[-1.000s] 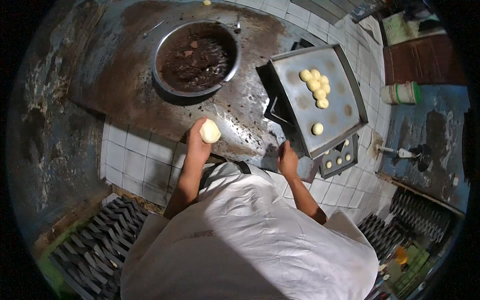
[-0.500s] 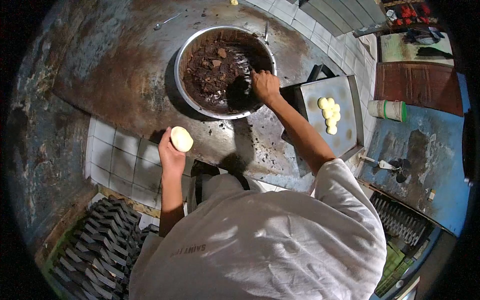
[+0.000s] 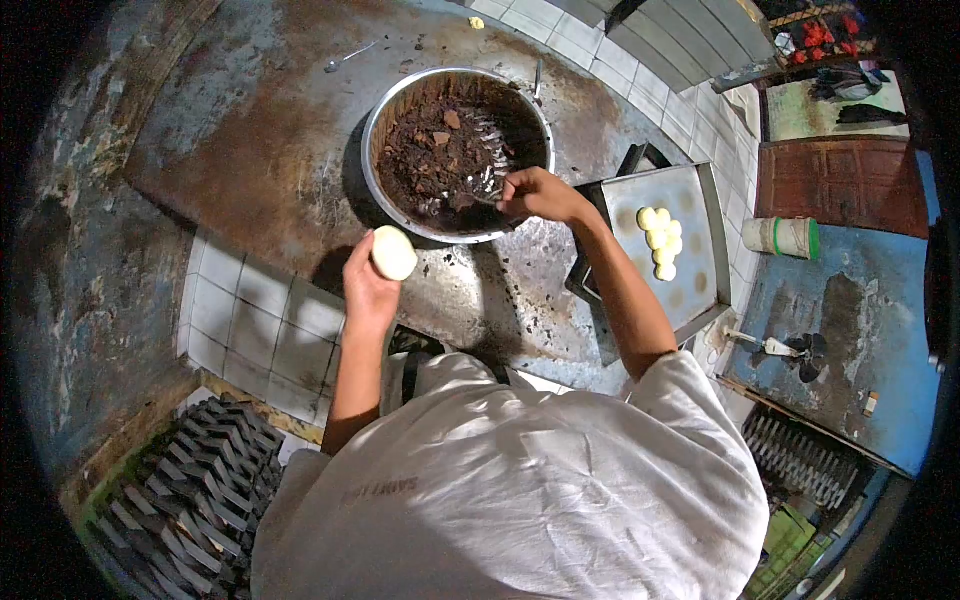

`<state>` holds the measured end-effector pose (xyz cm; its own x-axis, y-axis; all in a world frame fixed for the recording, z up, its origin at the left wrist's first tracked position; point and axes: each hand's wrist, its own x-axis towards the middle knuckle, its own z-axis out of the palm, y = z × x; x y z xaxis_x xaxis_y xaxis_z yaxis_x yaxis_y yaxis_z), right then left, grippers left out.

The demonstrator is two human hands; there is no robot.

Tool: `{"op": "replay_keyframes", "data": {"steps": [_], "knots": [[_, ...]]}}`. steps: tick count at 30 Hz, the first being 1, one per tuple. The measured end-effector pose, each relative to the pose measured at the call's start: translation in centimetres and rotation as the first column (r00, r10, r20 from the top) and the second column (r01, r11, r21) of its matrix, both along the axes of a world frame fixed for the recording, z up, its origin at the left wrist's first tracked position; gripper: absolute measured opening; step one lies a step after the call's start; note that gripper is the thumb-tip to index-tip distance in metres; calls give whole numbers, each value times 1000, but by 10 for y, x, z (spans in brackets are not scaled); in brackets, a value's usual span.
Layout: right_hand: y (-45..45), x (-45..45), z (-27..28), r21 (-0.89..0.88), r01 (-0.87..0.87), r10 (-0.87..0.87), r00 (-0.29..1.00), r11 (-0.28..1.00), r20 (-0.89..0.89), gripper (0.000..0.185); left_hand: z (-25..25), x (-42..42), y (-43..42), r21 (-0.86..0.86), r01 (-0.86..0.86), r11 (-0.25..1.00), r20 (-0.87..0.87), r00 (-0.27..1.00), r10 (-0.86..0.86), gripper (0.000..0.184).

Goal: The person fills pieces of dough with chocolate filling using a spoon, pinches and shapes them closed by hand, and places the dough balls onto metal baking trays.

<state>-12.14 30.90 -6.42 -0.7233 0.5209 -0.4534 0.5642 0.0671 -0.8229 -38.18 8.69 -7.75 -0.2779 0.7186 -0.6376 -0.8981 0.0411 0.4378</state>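
My left hand holds a flattened round of pale yellow dough in front of the bowl, thumb and fingers around its edge. A large metal bowl holds a dark brown, crumbly chocolate-like filling with a few bigger lumps. Over the bowl's near right rim, my right hand is closed on a thin utensil, which looks like a spoon. Its tip is dark with filling and hard to make out.
On the right, a metal tray carries several small dough balls clustered together. A spoon lies on the worn metal table beyond the bowl. White tubs with green rims and a brush-like tool sit on the blue surface at far right.
My right hand has come from inside the bowl toward its near rim, with the utensil now partly showing. My left hand has brought the dough up and right, closer to the bowl.
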Motion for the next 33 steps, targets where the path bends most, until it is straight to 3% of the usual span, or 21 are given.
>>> {"op": "replay_keyframes", "data": {"steps": [1, 4, 6, 9, 13, 15, 17, 20, 23, 25, 27, 30, 33], "knots": [[-18, 6, 25, -183, 28, -60, 983, 983, -175, 18, 4, 12, 5, 27, 32, 999, 8, 999, -32, 26], [-72, 38, 76, -262, 119, -189, 947, 958, -261, 16, 32, 62, 16, 95, 101, 990, 59, 993, -107, 27], [-107, 60, 81, -275, 221, -310, 888, 936, -341, 13, 46, 99, 19, 145, 143, 979, 144, 976, -164, 25], [-151, 94, 48, -198, 392, -439, 793, 898, -422, 15, 61, 150, 12, 281, 216, 935, 206, 938, -279, 27], [-223, 153, 5, -63, 652, -611, 667, 756, -427, 15, 60, 216, -6, 263, 253, 931, 238, 918, -317, 29], [-267, 191, -26, -247, 709, -744, 571, 660, -347, 13, 51, 239, -19, 314, 259, 913, 252, 905, -343, 32], [-308, 227, -52, -272, 770, -810, 499, 578, -308, 11, 54, 256, -23, 334, 257, 907, 246, 905, -347, 35], [-329, 259, -43, -348, 785, -853, 415, 512, -317, 13, 66, 274, -29, 349, 317, 882, 183, 900, -396, 38], [-318, 263, 35, -358, 710, -770, 413, 606, -486, 14, 58, 295, -41, 340, 344, 875, 214, 878, -428, 38], [-307, 263, 64, -466, 540, -706, 433, 701, -561, 17, 68, 316, -49, 336, 357, 872, 202, 877, -437, 34], [-306, 264, 43, -416, 522, -656, 458, 745, -600, 21, 73, 325, -56, 347, 373, 861, 193, 870, -454, 33], [-319, 282, -17, -501, 540, -736, 469, 676, -488, 19, 70, 325, -60, 295, 364, 883, 126, 902, -414, 33], [-342, 299, -90, -442, 697, -825, 462, 565, -325, 16, 72, 312, -69, 336, 343, 877, 99, 913, -395, 34]]}}
